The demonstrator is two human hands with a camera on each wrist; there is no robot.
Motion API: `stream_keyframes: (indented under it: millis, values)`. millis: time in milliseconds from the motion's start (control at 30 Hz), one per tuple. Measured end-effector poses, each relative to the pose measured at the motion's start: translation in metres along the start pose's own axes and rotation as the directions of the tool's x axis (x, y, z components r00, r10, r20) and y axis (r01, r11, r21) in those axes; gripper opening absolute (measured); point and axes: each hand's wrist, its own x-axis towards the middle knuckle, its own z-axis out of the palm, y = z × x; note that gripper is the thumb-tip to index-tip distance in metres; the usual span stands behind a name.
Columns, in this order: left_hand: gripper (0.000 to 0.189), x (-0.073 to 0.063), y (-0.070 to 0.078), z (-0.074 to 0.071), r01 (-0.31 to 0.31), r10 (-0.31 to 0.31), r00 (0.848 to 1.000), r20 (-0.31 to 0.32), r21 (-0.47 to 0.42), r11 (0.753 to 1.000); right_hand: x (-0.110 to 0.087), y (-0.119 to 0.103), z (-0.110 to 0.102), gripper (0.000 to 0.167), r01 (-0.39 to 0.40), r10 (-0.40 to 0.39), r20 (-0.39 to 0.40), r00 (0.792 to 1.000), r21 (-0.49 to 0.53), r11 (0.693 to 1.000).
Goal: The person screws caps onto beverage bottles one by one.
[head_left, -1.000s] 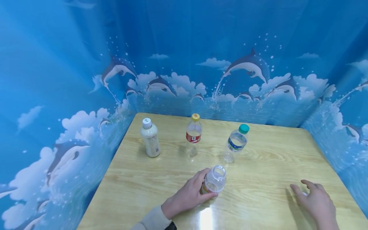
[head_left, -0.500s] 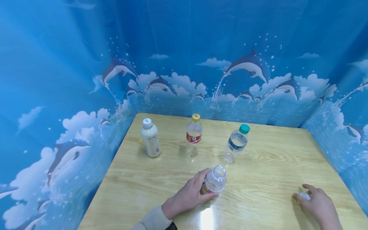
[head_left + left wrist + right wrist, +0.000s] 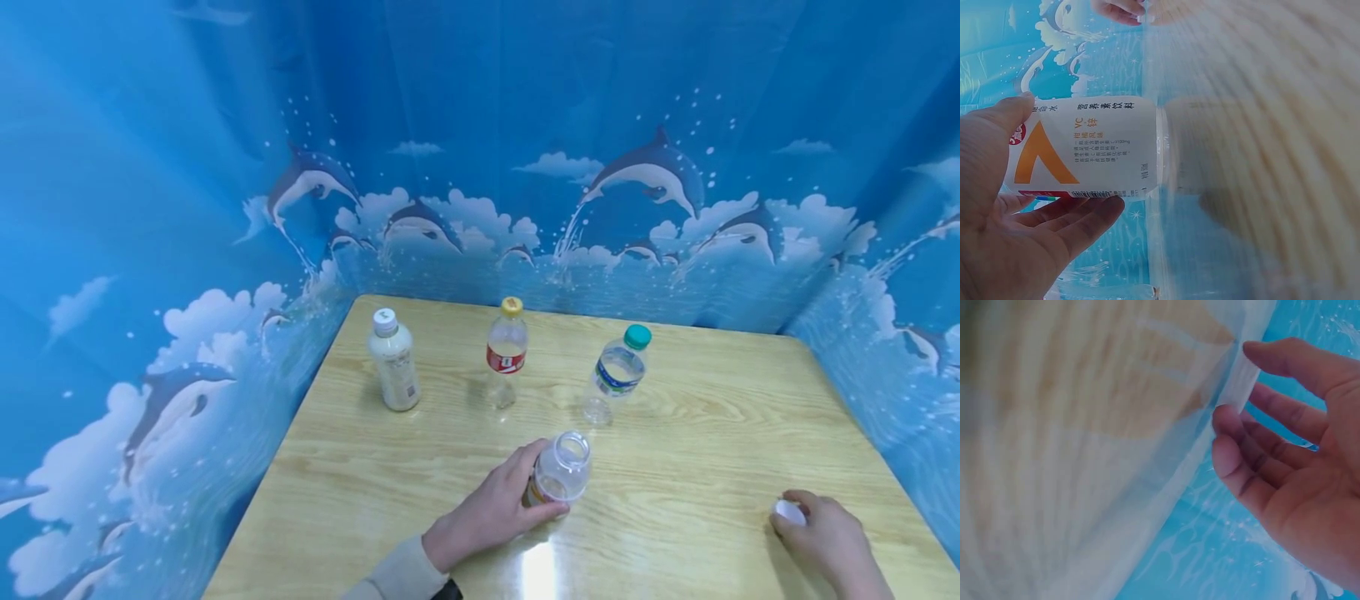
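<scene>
My left hand grips a clear plastic bottle that stands upright on the table, its mouth uncapped. The bottle's white label with an orange mark shows between thumb and fingers in the left wrist view. Far to the right, my right hand pinches a white bottle cap low over the tabletop. In the right wrist view the thumb and fingertips meet the sides of the cap.
Behind the held bottle stand three capped bottles: a white one, a red-labelled one with a yellow cap, and a blue-labelled one with a green cap. A blue dolphin curtain encloses the wooden table.
My right hand has lowered slightly toward the near right, and its fingers have gone from spread around the white cap to pinching it. The left hand and its bottle keep their place.
</scene>
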Motion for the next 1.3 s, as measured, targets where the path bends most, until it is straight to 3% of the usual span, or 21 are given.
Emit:
stream_keyframes:
  millis: [200, 333, 433, 533, 567, 633, 700, 767, 900, 1033, 1233, 1300]
  values:
    - [0.079, 0.000, 0.001, 0.000, 0.012, -0.012, 1.000, 0.007, 0.002, 1.000, 0.003, -0.038, -0.015, 0.049, 0.061, -0.054, -0.104, 0.993, 0.065, 0.996]
    - [0.080, 0.000, 0.001, 0.000, 0.015, -0.015, 1.000, 0.007, 0.004, 1.000, -0.006, -0.095, -0.035, 0.041, 0.199, -0.151, -0.263, 0.953, 0.165, 0.966]
    - [0.080, -0.001, 0.001, 0.000, 0.014, -0.014, 1.000, 0.002, -0.002, 1.000, -0.012, -0.148, -0.048, 0.040, 0.380, -0.270, -0.396, 0.878, 0.231, 0.896]
    - [0.080, -0.002, 0.000, 0.000, 0.014, -0.014, 1.000, -0.001, -0.011, 1.000, -0.015, -0.197, -0.057, 0.051, 0.587, -0.431, -0.474, 0.768, 0.250, 0.770]
    - [0.080, -0.002, 0.000, -0.001, 0.014, -0.014, 1.000, -0.001, -0.012, 1.000, -0.016, -0.211, -0.059, 0.055, 0.648, -0.487, -0.485, 0.726, 0.246, 0.721]
    - [0.080, -0.002, 0.000, -0.001, 0.014, -0.014, 1.000, 0.000, -0.007, 1.000, -0.018, -0.235, -0.062, 0.061, 0.732, -0.580, -0.473, 0.663, 0.247, 0.635]
    - [0.081, -0.001, 0.001, 0.000, 0.013, -0.013, 1.000, 0.001, 0.002, 1.000, -0.018, -0.253, -0.064, 0.060, 0.772, -0.645, -0.435, 0.629, 0.252, 0.583]
    - [0.081, -0.001, 0.002, 0.000, 0.013, -0.013, 1.000, 0.000, 0.014, 1.000, -0.017, -0.266, -0.063, 0.056, 0.789, -0.690, -0.383, 0.614, 0.254, 0.560]
    - [0.081, -0.001, 0.001, 0.001, 0.020, -0.020, 1.000, 0.002, 0.015, 1.000, -0.012, -0.280, -0.057, 0.043, 0.802, -0.755, -0.272, 0.597, 0.239, 0.548]
    - [0.081, -0.002, 0.000, 0.001, 0.008, -0.008, 1.000, -0.002, 0.024, 1.000, -0.009, -0.284, -0.050, 0.038, 0.812, -0.784, -0.221, 0.580, 0.233, 0.536]
    - [0.080, -0.001, 0.000, 0.001, -0.028, 0.028, 0.999, -0.016, 0.042, 0.999, -0.009, -0.287, -0.047, 0.032, 0.807, -0.778, -0.217, 0.589, 0.210, 0.552]
    - [0.080, 0.000, 0.000, 0.001, -0.032, 0.033, 0.999, -0.017, 0.038, 0.999, -0.009, -0.289, -0.048, 0.030, 0.798, -0.767, -0.223, 0.602, 0.192, 0.571]
